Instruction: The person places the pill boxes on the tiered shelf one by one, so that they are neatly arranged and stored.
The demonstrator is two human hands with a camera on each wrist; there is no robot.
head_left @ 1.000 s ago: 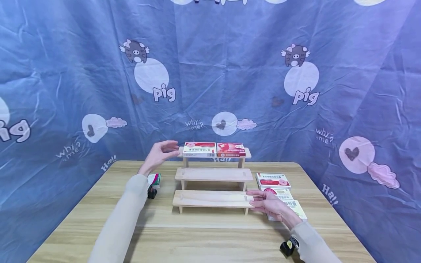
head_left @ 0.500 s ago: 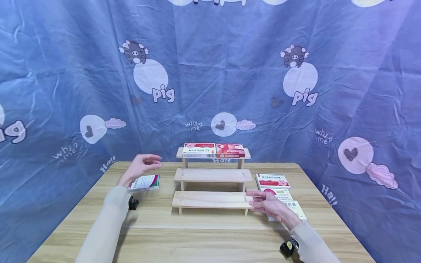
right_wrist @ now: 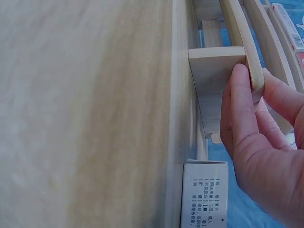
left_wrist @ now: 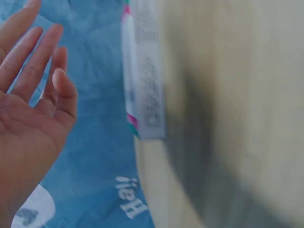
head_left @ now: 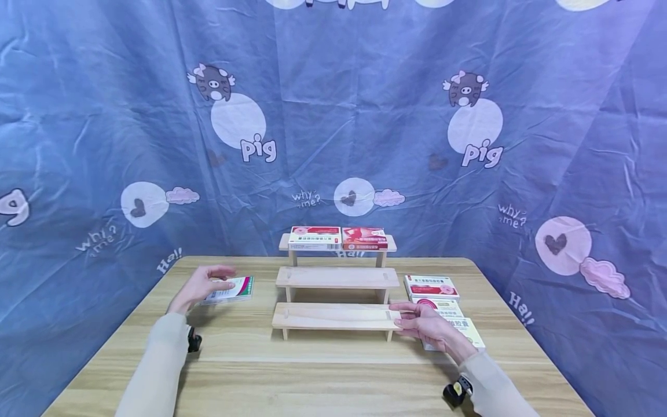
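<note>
A white medicine box with a green and magenta end [head_left: 242, 286] lies on the left of the table. Above its left part hovers my left hand [head_left: 200, 285], fingers spread and holding nothing. In the left wrist view the palm [left_wrist: 33, 118] is apart from the box's side [left_wrist: 147, 71]. At the centre stands a three-step wooden display stand [head_left: 333, 316]. My right hand [head_left: 429, 327] grips the right end of its lowest step; in the right wrist view the fingers [right_wrist: 243, 104] press its end, with the thumb by the step's edge.
Two medicine boxes, one white and red [head_left: 315, 238], one red [head_left: 365, 238], lie side by side on the top step. Right of the stand, several white boxes [head_left: 431, 286] lie in a row, partly behind my right hand. A blue curtain [head_left: 333, 116] hangs behind the table.
My left hand has moved left and down from beside the top step to over the left medicine box. My right hand has stayed on the stand.
</note>
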